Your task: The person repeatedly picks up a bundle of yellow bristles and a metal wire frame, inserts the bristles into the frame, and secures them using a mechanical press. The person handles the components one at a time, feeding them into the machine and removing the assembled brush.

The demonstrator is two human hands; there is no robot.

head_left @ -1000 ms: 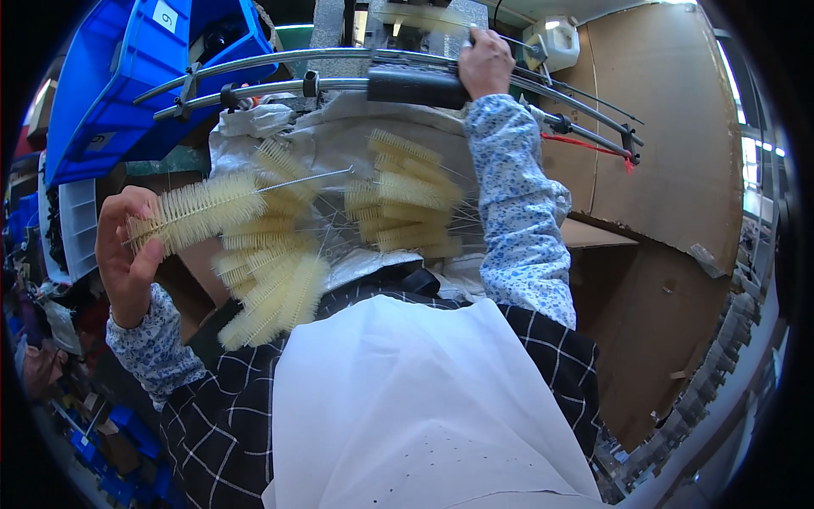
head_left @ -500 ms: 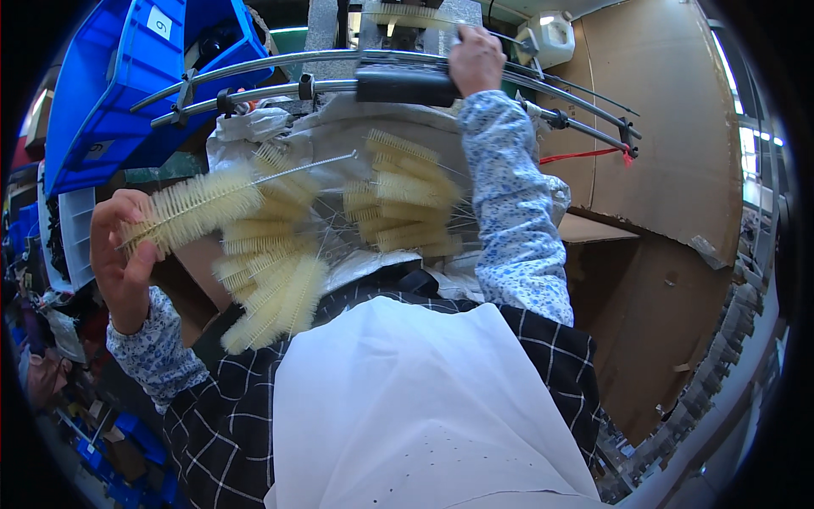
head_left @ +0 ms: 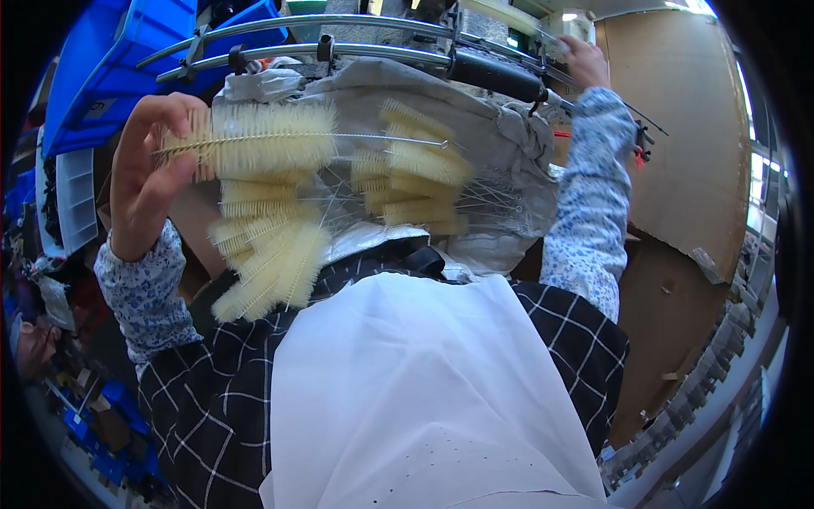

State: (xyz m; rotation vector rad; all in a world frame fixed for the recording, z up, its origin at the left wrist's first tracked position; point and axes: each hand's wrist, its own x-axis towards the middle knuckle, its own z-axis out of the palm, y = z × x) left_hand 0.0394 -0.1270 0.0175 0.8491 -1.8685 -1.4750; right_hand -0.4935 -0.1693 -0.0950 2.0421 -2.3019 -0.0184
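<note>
My left hand pinches the tip of a bottle brush with cream bristles. The brush lies level over the lap, its twisted wire stem pointing right and ending in a small loop. Below it rests a pile of similar brushes, and a second pile lies right of that on grey sheeting. At the upper right my right hand is closed at the end of a rail assembly. What it grips I cannot make out. Close by, a pale bristled strip slants beside a black sleeve on the rail.
Two steel rails cross in front of me. Blue bins stand at the upper left, above a white rack. Large cardboard sheets stand on the right. A white apron covers my lap.
My right hand has moved right along the rails, and the black sleeve and pale strip have shifted right too. My left hand has raised its brush and turned it level.
</note>
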